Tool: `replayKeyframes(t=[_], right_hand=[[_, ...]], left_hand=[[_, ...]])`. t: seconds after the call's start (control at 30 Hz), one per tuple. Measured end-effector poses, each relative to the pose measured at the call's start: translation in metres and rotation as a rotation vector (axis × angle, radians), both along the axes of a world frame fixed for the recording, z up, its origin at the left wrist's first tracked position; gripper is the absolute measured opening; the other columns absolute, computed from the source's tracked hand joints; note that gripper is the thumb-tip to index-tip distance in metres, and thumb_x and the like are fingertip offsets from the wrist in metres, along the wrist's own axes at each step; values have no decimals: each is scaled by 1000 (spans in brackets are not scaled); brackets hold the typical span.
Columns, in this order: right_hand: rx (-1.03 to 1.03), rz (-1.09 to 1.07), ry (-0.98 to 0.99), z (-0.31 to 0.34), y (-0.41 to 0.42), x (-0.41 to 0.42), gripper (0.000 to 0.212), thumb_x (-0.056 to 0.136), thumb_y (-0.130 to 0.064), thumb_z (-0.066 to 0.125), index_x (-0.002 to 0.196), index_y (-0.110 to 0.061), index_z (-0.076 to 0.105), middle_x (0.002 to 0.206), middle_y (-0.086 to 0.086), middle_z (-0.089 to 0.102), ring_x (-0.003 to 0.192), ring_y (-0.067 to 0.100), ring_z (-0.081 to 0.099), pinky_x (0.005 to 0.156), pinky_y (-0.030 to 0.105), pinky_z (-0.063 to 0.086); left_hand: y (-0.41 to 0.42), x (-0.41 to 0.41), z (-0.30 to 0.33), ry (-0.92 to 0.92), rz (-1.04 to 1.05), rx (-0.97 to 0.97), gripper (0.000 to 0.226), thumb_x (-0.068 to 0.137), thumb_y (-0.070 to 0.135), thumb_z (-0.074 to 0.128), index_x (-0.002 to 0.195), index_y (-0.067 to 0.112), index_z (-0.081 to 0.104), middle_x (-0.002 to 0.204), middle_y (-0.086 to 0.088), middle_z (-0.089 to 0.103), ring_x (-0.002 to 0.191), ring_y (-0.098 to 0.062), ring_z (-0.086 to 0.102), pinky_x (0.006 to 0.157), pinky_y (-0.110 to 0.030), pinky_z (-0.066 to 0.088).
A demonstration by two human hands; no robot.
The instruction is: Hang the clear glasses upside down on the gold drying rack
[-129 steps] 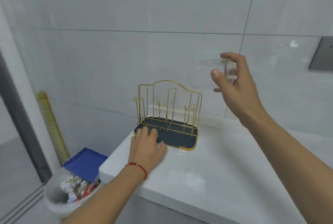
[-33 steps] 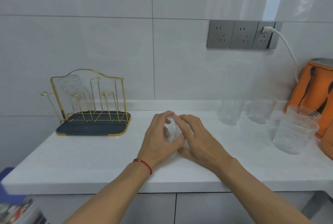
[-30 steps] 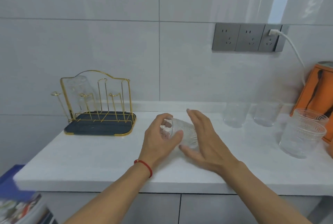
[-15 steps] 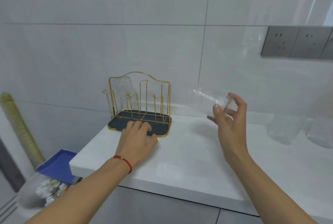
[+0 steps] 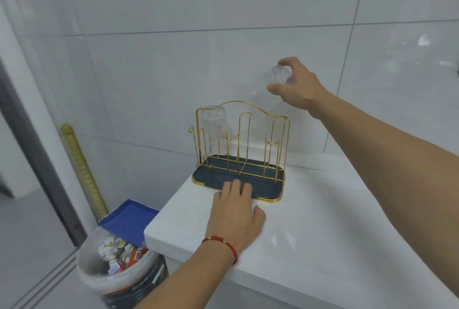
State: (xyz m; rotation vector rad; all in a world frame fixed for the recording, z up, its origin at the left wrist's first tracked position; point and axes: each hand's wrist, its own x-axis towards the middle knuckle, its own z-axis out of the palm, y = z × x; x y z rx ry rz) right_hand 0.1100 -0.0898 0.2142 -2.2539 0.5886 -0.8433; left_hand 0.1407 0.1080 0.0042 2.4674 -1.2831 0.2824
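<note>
The gold drying rack (image 5: 284, 134) with a dark tray base stands at the left end of the white counter. One clear glass (image 5: 215, 122) hangs upside down on its back-left prong. My right hand (image 5: 296, 85) grips a second clear glass (image 5: 267, 87) by its base, mouth tilted down and left, just above the rack's right side. My left hand (image 5: 237, 211) lies flat on the counter, fingertips resting on the front edge of the rack's tray.
The white counter (image 5: 323, 234) ends just left of the rack. Below that edge sit a white bin full of rubbish (image 5: 116, 269) and a blue lid (image 5: 129, 219). A yellow pole (image 5: 82, 169) leans by a dark door frame. Tiled wall behind.
My right hand has lifted the glass up and leftward, turning it mouth-down over the rack's right side. My left hand stays at the tray's front edge. My view has swung left.
</note>
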Motion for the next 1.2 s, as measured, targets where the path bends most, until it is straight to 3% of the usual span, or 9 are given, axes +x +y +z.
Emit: replayKeyframes(t=[0.1,0.17,0.27,0.33,0.63,0.8,0.93,1.07,1.2], right_hand=[[-178,76,242,11,-6,22,71,90,-33,76,153,-30,44,153,8,49,134,30,52,110,43,45],[-168,153,302,12,-12,34,69,90,-28,79,151,-31,48,149,11,52,125,32,59,105,44,52],[-86,322,401,10,-23,48,71,88,-17,83,149,-33,52,136,17,56,107,31,66,79,28,62],[-97,388,484,7,-30,57,76,84,-15,86,149,-37,51,135,8,53,110,26,64,68,16,55],[20,527,608,-19,-48,86,70,74,-4,91,130,-41,69,132,-21,60,129,20,51,103,37,42],[108,544,578,-22,-53,82,67,84,1,82,137,-36,65,133,-21,59,130,17,50,92,25,44],[189,500,360,-13,-49,53,45,93,2,72,128,-28,72,140,-6,64,130,11,59,91,21,51],[146,303,-75,-25,-39,1,32,95,6,64,119,-13,74,125,12,71,116,22,68,94,38,61],[367,124,-395,-68,-35,-93,25,90,-1,65,106,-15,78,101,9,77,86,22,73,74,33,63]], left_hand=[[0,2,-2,3,0,1,38,95,41,41,125,19,47,125,-3,50,117,-23,43,102,-40,44],[0,2,-2,-8,1,-1,38,94,41,41,124,18,47,125,-3,51,117,-23,43,101,-41,45],[-1,1,-2,-12,-3,-4,39,93,40,41,124,18,47,123,-4,51,115,-24,43,99,-41,45],[0,2,-2,-17,0,-7,39,93,40,41,124,18,47,123,-4,51,115,-24,43,99,-41,45],[-1,4,-4,-12,0,-22,38,93,40,42,125,19,45,125,-3,50,117,-23,41,102,-42,43],[-2,5,-3,-4,-2,-31,39,92,40,44,125,19,47,125,-3,51,118,-23,42,101,-42,44],[-1,5,-3,-7,4,-46,39,92,41,44,124,20,49,123,-1,51,116,-21,42,99,-40,45],[2,4,0,7,-14,-125,36,91,40,47,120,19,53,119,0,52,112,-18,43,96,-36,45],[9,0,3,-16,-179,-248,23,88,30,59,108,19,61,110,3,58,106,-18,48,91,-40,47]])
